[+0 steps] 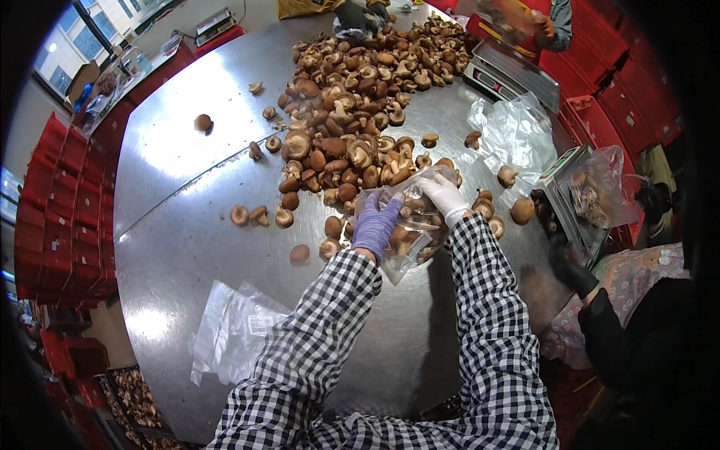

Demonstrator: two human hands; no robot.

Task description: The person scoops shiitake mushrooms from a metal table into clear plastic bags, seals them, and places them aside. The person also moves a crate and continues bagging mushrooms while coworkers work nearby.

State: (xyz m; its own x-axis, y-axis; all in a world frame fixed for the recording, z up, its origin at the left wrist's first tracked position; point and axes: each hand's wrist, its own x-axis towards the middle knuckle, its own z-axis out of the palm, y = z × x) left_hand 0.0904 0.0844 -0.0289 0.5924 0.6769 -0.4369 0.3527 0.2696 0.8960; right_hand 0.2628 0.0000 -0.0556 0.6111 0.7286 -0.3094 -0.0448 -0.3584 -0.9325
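Observation:
A clear plastic bag (406, 254) with brown mushrooms inside lies on the metal table in front of me, its mouth towards the mushroom pile (337, 112). My left hand (378, 224), in a purple knit glove, grips the bag's left side near the mouth. On the opposite side, my right hand (442, 193), in a white glove, holds the rim of the bag; its fingertips are partly hidden by plastic and mushrooms. Loose mushrooms lie on both sides of the bag. A stack of flat plastic bags (233, 332) with a printed label rests beside my left sleeve.
A co-worker's black-gloved hand (571, 267) is at the right, near a scale (579, 225) bearing a filled bag (596, 194). Empty bags (520, 129) and another scale (506, 76) stand farther back. Other workers' hands are across the table (185, 247). Red crates (62, 219) stand left.

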